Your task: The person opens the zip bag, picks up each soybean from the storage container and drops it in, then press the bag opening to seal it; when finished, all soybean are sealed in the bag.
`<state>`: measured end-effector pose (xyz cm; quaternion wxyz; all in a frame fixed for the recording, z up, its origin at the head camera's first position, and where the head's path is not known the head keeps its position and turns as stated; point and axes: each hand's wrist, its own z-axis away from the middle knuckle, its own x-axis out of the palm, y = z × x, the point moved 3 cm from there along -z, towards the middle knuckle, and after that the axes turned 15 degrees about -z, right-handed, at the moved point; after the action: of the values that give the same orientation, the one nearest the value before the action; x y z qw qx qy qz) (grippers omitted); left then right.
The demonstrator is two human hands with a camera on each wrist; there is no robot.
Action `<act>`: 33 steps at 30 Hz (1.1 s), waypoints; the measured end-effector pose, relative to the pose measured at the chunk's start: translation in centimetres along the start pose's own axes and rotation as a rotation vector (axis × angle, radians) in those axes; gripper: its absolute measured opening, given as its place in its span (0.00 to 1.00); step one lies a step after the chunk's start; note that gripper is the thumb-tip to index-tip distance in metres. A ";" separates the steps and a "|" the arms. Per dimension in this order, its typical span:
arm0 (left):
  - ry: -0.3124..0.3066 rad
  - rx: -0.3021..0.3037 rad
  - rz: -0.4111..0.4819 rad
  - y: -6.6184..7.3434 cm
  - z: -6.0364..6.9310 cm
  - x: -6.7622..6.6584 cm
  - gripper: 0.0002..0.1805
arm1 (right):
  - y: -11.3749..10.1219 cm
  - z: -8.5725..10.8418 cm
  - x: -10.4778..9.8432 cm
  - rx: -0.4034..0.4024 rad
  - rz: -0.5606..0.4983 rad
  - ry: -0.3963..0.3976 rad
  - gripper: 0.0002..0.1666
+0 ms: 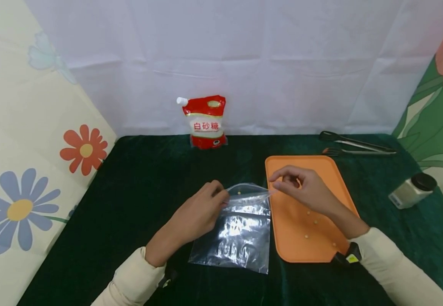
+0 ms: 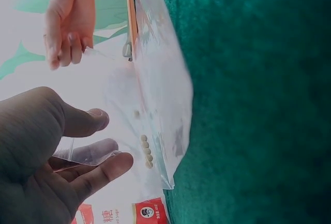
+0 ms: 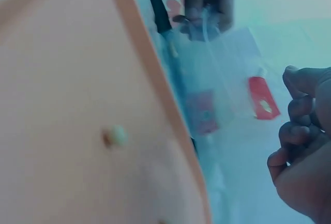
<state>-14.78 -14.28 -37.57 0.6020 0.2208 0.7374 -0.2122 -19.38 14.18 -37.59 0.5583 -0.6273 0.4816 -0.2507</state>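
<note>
Plastic bag (image 1: 230, 244) beside the tray's (image 1: 290, 216) left edge should gape wide: left hand (image 1: 201, 207) pinches it, right hand (image 1: 310, 189) curled, grip unclear.

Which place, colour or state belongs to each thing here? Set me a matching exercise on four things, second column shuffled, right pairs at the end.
1. Plastic bag
2. Tray
3. Sugar pouch
4. Jar

A. Red and white, with a white cap
B. Right of the tray, with a black lid
C. Transparent, beside the tray's left edge
D. Orange, with small pale pieces on it

Right pairs: 1-C, 2-D, 3-A, 4-B
</note>
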 end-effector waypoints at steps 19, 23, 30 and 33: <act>0.011 0.009 -0.014 0.0 0.0 0.2 0.15 | 3.0 2.4 -6.4 0.262 0.276 -0.471 0.06; 0.003 0.003 -0.018 0.0 0.0 0.2 0.15 | 3.7 2.5 -6.5 0.260 0.263 -0.508 0.06; 0.002 0.005 -0.031 0.0 0.0 0.2 0.15 | 4.7 2.4 -6.5 0.292 0.265 -0.521 0.04; -0.001 0.004 -0.035 0.0 0.0 0.2 0.15 | 4.9 2.3 -6.5 0.287 0.264 -0.526 0.03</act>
<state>-14.86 -14.27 -37.80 0.5983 0.2089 0.7404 -0.2241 -21.65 21.40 -41.34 0.7739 -0.5176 0.3580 -0.0709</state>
